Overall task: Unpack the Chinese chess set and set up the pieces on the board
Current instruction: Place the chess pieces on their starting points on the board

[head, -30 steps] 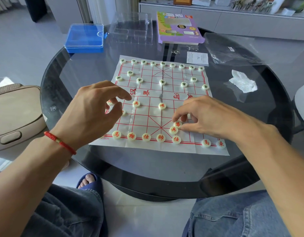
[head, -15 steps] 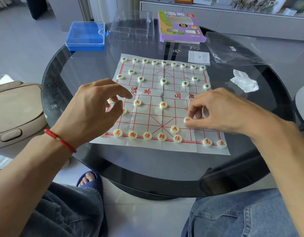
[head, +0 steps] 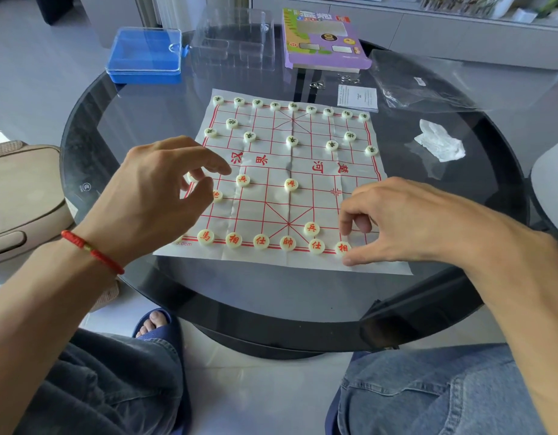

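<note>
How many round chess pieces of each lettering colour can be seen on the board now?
Round cream pieces with red lettering: 10
Round cream pieces with dark green lettering: 16
Round cream piece with its face hidden, by the fingers of the left hand: 1
Total: 27; the hands may cover more.

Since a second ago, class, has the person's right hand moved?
Yes. The right hand went from just beyond the right-side 仕 piece to that piece's right, nearer the board's near edge. Its fingers are now around a red 相 piece.
</note>
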### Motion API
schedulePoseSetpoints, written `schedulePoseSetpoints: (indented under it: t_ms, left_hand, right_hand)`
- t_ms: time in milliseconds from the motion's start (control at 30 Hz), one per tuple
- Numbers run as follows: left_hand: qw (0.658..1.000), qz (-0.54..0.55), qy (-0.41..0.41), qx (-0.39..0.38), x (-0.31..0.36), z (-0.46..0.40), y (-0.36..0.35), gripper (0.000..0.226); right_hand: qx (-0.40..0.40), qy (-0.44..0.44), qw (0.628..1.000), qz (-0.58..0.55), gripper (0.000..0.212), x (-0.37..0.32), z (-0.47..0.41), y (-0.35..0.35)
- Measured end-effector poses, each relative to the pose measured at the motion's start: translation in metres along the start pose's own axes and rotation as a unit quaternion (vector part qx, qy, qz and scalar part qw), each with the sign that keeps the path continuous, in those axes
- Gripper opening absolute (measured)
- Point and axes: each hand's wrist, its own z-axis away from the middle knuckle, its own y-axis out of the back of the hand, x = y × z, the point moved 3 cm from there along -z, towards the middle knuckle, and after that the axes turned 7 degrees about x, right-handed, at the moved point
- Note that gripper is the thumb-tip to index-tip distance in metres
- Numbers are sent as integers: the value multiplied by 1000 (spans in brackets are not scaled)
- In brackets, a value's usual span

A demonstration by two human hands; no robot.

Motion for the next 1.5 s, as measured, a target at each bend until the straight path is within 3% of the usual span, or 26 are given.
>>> schedulePoseSetpoints:
  t_ms: [233,433,567,833,1033,1500]
  left_hand:
    - [1000,0,-2,0,1,0,1,23]
    - [1000,3,-1,1,3,0,-1,23]
    - [1000,3,2,4,4,0,-1,23]
    - [1000,0,7,-5,1,1,-1,24]
    - [1000,3,9,-6,-1,1,1,24]
    - [1000,-1,16,-8,-4,2,3,25]
  right_hand:
    - [-16,0,1000,-27,28,1,1,-6]
    - [77,35,995,-47,25,-7,-9,-5]
    - [61,57,995,-61,32,-12,-18,-8]
    - [34,58,994,-86,23,-8,-33,-10]
    - [176,-24,982,-69,19,43,-34,19]
    - [89,-19,994,-61,26,36,-52,-3]
